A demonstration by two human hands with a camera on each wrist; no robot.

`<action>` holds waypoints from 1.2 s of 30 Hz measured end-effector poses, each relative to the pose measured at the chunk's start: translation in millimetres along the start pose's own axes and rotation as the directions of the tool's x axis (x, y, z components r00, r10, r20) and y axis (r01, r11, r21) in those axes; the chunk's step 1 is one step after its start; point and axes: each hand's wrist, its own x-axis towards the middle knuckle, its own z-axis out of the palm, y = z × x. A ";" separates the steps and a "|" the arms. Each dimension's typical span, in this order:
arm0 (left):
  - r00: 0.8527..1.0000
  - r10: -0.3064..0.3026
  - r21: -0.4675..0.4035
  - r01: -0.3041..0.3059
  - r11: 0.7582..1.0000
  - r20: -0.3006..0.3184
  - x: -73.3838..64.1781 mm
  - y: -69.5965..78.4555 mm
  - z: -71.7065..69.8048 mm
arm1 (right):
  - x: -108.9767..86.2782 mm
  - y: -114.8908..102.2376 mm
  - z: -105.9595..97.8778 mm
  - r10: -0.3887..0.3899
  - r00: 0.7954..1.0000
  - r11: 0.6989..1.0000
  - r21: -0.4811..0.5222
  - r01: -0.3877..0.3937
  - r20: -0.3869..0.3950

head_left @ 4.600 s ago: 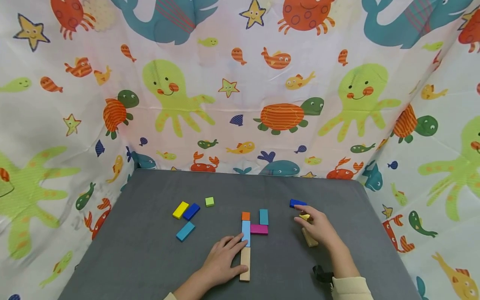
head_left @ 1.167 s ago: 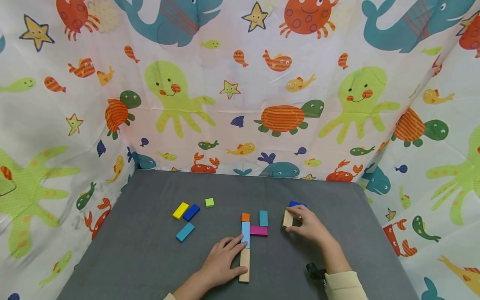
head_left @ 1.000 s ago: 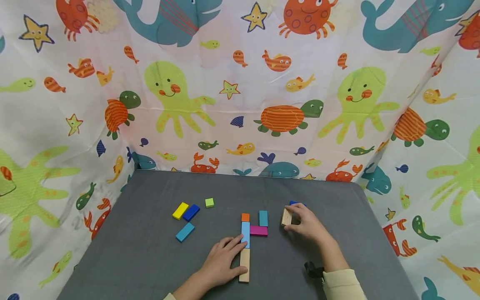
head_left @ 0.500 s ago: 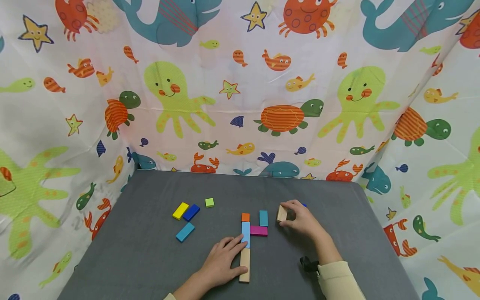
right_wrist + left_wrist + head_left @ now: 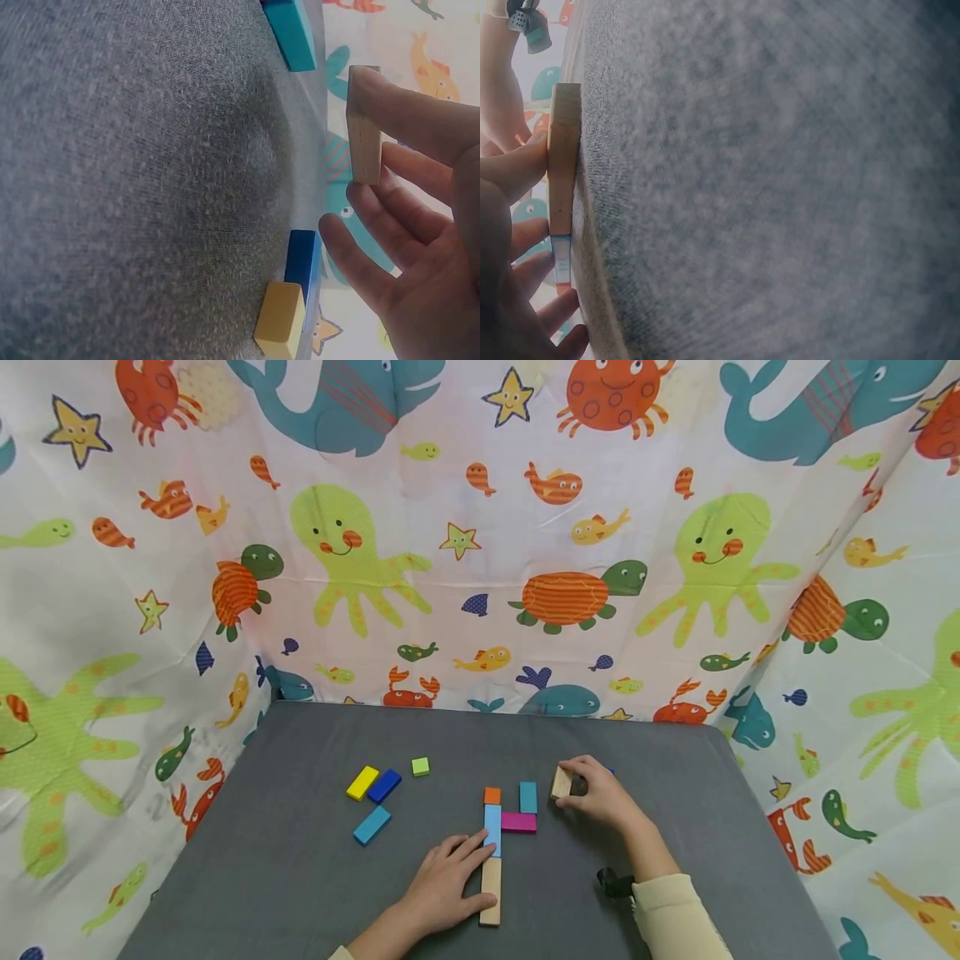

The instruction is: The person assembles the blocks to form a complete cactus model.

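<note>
A small natural wooden block (image 5: 561, 783) is pinched between the thumb and fingers of my right hand (image 5: 606, 800). In the right wrist view that wooden block (image 5: 365, 142) appears raised above the cloth. My left hand (image 5: 447, 881) lies with fingers extended over a row of blocks; the fingertips touch the light blue block (image 5: 492, 818) and the thumb touches the long natural wooden block (image 5: 491, 914). An orange block (image 5: 492, 796) tops the row. A magenta block (image 5: 518, 822) sticks out rightward from the light blue one, with a teal block (image 5: 528, 797) standing against its far side.
Left of the row lie a yellow block (image 5: 363, 783), a dark blue block (image 5: 384, 786), a blue block (image 5: 372, 826) and a small green block (image 5: 420, 767). Beyond my right hand are another yellow block (image 5: 281, 319) and dark blue block (image 5: 301, 259). A sea-animal curtain (image 5: 480, 610) encloses the grey table.
My right hand has picked up the wooden block from the table at the right and carried it left, towards the teal block. My left hand has stayed on the row.
</note>
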 end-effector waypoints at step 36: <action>0.999 -0.035 0.003 0.035 0.999 0.018 3.1 2.1 -1.9 | 43.1 -18.1 9.1 0.017 0.999 1.000 0.007 -0.017 0.036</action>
